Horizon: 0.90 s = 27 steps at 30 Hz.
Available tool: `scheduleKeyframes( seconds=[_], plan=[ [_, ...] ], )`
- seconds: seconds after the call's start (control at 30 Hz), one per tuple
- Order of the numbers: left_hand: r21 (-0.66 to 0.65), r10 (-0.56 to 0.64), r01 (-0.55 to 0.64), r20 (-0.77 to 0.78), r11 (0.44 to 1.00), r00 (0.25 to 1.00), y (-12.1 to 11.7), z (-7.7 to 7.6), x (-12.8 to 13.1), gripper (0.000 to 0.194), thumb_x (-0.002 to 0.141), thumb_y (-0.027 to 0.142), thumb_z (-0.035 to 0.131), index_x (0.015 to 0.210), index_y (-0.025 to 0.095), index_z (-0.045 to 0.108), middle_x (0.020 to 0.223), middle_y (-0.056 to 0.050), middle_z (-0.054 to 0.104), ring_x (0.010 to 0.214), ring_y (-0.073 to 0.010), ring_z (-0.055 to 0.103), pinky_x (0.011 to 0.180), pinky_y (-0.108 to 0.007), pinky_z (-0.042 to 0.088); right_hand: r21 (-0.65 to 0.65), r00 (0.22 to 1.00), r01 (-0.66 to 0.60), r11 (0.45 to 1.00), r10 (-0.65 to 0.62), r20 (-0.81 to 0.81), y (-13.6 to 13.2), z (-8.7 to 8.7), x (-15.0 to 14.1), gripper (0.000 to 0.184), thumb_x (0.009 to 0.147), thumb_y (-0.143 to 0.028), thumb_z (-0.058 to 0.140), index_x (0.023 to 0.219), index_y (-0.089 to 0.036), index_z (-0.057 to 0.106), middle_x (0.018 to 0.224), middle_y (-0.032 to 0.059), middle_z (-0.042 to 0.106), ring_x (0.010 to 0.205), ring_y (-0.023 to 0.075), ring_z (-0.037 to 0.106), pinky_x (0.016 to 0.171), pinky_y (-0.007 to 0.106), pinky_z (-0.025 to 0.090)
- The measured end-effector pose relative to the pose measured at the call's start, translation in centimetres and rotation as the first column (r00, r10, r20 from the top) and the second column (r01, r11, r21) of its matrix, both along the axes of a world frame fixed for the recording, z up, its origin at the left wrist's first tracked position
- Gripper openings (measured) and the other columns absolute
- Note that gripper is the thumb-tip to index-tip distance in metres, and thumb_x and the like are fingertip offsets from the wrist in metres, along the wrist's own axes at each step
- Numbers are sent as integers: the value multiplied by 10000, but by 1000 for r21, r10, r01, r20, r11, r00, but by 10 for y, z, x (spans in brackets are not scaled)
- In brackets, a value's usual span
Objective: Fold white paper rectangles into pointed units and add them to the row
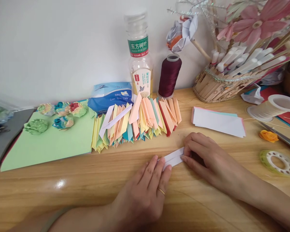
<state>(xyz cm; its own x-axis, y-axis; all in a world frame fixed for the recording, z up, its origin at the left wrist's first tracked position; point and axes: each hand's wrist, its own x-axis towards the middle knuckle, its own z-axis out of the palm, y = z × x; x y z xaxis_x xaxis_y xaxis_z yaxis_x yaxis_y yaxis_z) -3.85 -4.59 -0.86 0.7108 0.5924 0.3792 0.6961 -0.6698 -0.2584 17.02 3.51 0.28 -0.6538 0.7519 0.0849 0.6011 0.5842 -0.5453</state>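
Observation:
A small folded white paper strip point(173, 157) lies on the wooden table point(87, 187) near its front. My left hand point(145, 190), with a ring on one finger, rests flat with its fingertips pressing the strip's left end. My right hand point(207, 158) has its fingers curled and pinched on the strip's right end. Just behind the hands stands a row of folded coloured paper pieces point(137, 122). A stack of white and pastel paper strips point(218, 121) lies behind my right hand.
A green sheet point(50, 145) with paper flowers point(62, 111) lies at left. At the back stand a tissue pack point(110, 95), a tea bottle point(140, 54), a maroon thread spool point(169, 75) and a basket of paper flowers point(222, 80). A white spool point(273, 108), an orange paper rose point(268, 136) and a tape roll point(279, 161) sit at right.

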Motion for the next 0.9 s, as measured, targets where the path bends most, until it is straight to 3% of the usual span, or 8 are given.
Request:
scheduleKeyframes(
  seconds=[0.9],
  plan=[
    [8, -3, 3, 5, 1000, 1000, -1, -1, 0, 391, 898, 54, 277, 1123, 8, 593, 1150, -165, 622, 1067, -265, 601, 868, -335, 476, 22, 997, -14, 1000, 12, 78, -1, 1, -2, 193, 882, -175, 362, 697, -212, 402, 790, 62, 481, 720, 194, 428, 645, 375, 399]
  ],
)
